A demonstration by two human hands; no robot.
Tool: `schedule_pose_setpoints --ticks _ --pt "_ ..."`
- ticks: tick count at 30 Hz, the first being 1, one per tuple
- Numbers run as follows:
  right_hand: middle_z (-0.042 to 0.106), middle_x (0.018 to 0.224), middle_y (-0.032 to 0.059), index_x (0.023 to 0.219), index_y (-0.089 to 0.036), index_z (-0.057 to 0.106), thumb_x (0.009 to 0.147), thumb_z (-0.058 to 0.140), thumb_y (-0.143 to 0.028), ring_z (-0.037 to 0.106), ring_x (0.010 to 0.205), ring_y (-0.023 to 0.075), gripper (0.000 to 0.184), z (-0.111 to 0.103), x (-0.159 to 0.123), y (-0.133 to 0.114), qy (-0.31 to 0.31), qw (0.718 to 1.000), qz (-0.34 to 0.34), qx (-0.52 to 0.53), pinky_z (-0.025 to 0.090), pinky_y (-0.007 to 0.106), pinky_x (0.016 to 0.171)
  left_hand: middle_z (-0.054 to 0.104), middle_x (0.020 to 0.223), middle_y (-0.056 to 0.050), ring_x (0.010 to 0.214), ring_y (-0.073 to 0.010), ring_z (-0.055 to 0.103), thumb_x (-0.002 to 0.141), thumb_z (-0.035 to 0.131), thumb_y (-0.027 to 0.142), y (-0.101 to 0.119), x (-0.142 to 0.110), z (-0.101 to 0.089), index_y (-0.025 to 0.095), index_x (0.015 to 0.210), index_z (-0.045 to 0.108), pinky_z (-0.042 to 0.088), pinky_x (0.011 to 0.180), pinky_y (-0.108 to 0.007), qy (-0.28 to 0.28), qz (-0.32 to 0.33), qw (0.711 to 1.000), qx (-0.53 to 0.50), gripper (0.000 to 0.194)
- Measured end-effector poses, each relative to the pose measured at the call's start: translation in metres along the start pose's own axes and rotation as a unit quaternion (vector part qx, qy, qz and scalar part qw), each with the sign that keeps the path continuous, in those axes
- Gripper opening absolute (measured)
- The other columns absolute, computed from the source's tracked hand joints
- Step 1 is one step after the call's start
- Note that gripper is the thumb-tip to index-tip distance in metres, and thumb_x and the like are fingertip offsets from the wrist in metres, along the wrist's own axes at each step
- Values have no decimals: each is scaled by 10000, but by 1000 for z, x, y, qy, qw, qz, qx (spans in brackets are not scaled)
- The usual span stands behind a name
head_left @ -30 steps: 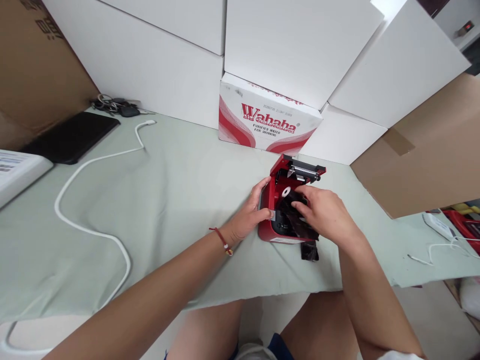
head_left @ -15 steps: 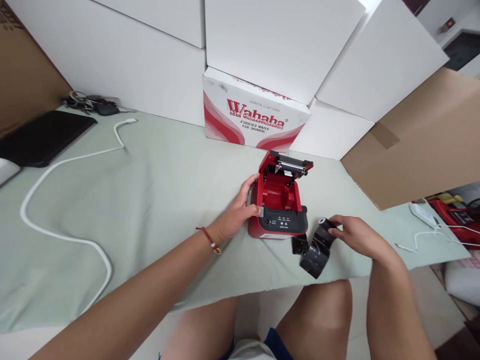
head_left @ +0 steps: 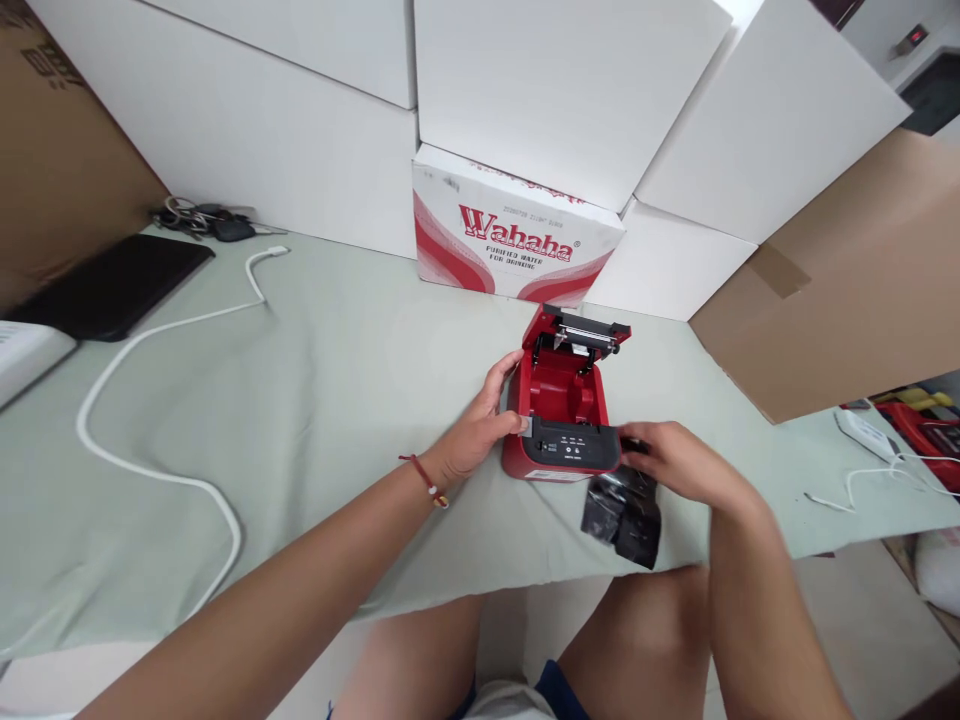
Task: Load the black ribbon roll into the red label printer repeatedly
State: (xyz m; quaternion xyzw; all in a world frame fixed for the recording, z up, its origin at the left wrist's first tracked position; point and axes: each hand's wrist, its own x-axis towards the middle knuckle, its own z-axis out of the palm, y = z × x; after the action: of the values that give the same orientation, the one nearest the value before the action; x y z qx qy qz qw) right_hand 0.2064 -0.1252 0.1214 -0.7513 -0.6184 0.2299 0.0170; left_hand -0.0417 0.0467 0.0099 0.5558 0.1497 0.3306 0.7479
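A red and black label printer [head_left: 560,465] stands on the cloth with its lid [head_left: 583,330] raised and its red inner bay in view. My left hand [head_left: 484,425] grips its left side, thumb on the grey latch and fingers behind the casing. Beside the printer's right edge, my right hand [head_left: 671,460] is closed on a small roll of black strip, mostly hidden by the fingers. The loose black strip [head_left: 622,515] hangs in folds below that hand, onto the cloth by the printer's front right corner.
A Wahaha water carton [head_left: 517,240] leans against white boxes [head_left: 555,90] behind the printer. To the left lie a white cable [head_left: 135,470], a black flat object [head_left: 142,285] and keys [head_left: 217,222]. A brown cardboard box [head_left: 847,290] stands at the right, with a white adapter [head_left: 862,435] nearby.
My right hand has moved left with the black roll, up to the printer's right side. The loose strip has shifted and bunched. My left hand keeps its hold on the printer.
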Motion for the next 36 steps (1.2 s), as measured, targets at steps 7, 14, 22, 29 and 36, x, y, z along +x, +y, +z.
schedule_pose_setpoints --ticks 7,14,22,29,36 --pt "858 1053 41 1285 -304 830 1044 682 -438 778 824 193 312 -70 -51 -22 43 985 -141 88 619 269 686 315 1834 -48 1718 -363 243 793 718 312 -7 1 -4 336 1688 335 196 1428 -579 -13 26 999 21 974" --pt "853 1059 36 1313 -244 786 1018 635 -260 741 750 172 332 -34 28 -76 123 988 -92 20 597 299 742 265 1847 -65 1740 -368 178 961 610 369 0 -10 -3 325 1726 302 133 1442 -597 -10 100 984 147 825" --pt "858 1192 80 1264 -236 793 974 668 -148 797 1054 249 328 -23 72 -79 83 990 -85 -74 583 309 905 591 1399 -151 1442 -409 515 889 615 383 10 -32 21 269 1566 506 392 1275 -649 21 415 821 391 695" --pt "858 1232 61 1208 -233 825 992 639 -170 806 1099 253 291 -21 67 -87 75 993 -87 -43 600 349 960 767 1078 -47 1123 -310 683 847 691 230 7 -38 32 323 1252 695 496 1071 -532 34 462 740 487 415" --pt "850 1216 79 1221 -234 812 1113 575 -372 776 1107 243 295 -28 56 -91 449 881 -146 24 596 408 1038 799 1089 -36 1132 -252 692 876 682 164 12 -41 33 294 1147 704 508 1072 -454 34 496 715 492 301"
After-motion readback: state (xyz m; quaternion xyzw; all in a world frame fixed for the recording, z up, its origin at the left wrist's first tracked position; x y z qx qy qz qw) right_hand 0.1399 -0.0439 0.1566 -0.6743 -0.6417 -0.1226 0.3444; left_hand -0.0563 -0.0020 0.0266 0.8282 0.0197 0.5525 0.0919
